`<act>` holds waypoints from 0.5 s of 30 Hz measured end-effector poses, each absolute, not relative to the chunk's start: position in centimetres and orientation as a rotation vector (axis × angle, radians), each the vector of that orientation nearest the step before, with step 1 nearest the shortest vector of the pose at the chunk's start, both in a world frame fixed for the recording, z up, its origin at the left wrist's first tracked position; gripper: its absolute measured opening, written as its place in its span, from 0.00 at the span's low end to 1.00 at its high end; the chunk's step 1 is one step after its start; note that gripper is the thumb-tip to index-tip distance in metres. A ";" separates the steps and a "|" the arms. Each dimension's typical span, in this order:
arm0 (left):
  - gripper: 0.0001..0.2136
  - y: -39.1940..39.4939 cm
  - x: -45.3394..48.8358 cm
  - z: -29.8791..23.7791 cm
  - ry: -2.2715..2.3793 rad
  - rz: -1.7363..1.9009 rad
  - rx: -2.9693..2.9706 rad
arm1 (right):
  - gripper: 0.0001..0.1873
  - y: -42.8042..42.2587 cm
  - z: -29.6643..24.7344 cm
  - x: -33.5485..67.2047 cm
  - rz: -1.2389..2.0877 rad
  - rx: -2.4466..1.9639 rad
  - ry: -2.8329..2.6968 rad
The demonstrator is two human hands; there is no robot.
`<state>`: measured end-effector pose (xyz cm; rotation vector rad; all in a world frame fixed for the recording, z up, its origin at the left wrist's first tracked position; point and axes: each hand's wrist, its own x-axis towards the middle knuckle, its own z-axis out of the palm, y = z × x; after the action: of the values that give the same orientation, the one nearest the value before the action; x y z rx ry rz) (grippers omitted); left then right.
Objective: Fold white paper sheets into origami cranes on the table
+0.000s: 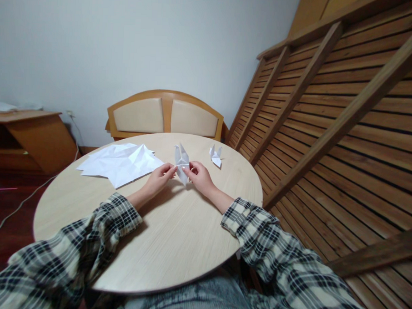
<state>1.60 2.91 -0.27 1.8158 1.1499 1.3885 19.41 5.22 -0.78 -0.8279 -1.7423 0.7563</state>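
Between my two hands, above the middle of the round table [175, 235], is a white folded paper crane [182, 155]. Its pointed parts stick up, and one point hangs down below my fingers. My left hand [161, 176] pinches its left side between thumb and fingers. On the right side, my right hand [201, 176] grips it the same way, thumb toward me. A second, smaller-looking paper crane [215, 156] sits on the table beyond my right hand. White creased paper sheets [123, 162] lie in a loose pile left of my left hand.
Behind the table stands a wooden headboard [167, 102] with two cream panels. A slatted wooden frame [330, 132] leans along the right. At left are a wooden desk [43, 138] and a white cable [29, 205] running across the dark red floor.
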 end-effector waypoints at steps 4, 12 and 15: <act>0.11 2.9 1.6 -0.1 1.135 1.379 1.789 | 0.12 5.2 -0.8 19.5 0.711 -0.789 -1.789; 0.09 3.3 1.4 -0.7 1.082 1.453 1.524 | 0.12 4.9 -1.2 19.3 0.727 -0.735 -1.903; 0.08 3.4 1.4 -0.9 1.101 1.447 1.506 | 0.14 4.7 -1.1 19.3 0.736 -0.736 -1.911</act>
<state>1.39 3.42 -0.89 1.5060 1.1010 1.4467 19.29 4.72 -1.09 -0.7363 -1.9107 0.7358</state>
